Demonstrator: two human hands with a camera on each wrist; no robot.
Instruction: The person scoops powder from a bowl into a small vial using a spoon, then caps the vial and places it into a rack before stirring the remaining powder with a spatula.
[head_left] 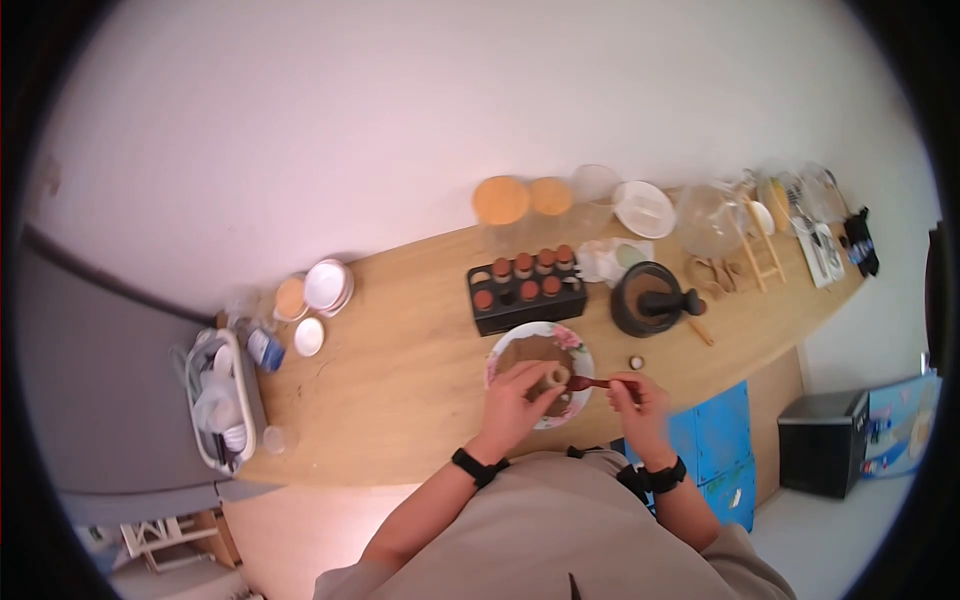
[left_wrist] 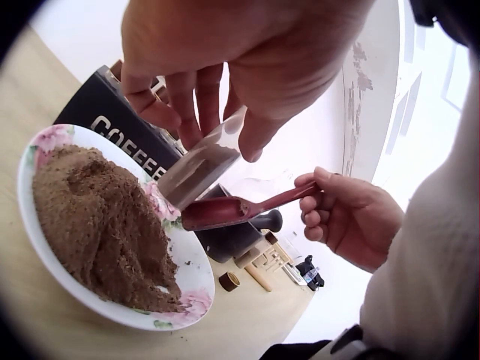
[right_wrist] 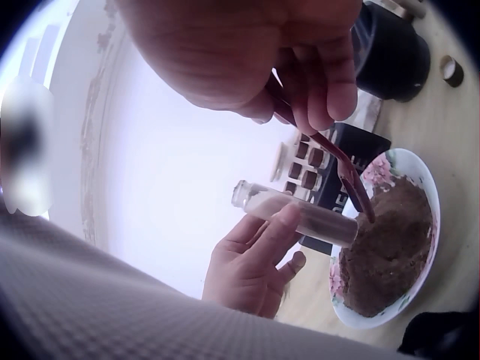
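My left hand [head_left: 515, 405] pinches a clear glass vial [right_wrist: 311, 217] between thumb and fingers, over the floral-rimmed plate [left_wrist: 112, 319]. Brown powder fills part of the vial, which is tilted in the wrist views. A mound of brown powder [left_wrist: 97, 225] covers much of the plate. In my right hand [head_left: 640, 410] is the handle of a dark red scoop [left_wrist: 221, 213]. The scoop's bowl is close to the vial's lower end in the left wrist view, above the plate's edge. A little powder clings inside the bowl.
Behind the plate stands a black rack [head_left: 530, 315] of capped vials. To its right are a dark mortar [head_left: 621, 316] with a pestle [head_left: 672, 303] and a small loose cap [head_left: 636, 362]. Jars and bowls line the wall; a dish basket [head_left: 250, 385] is far left.
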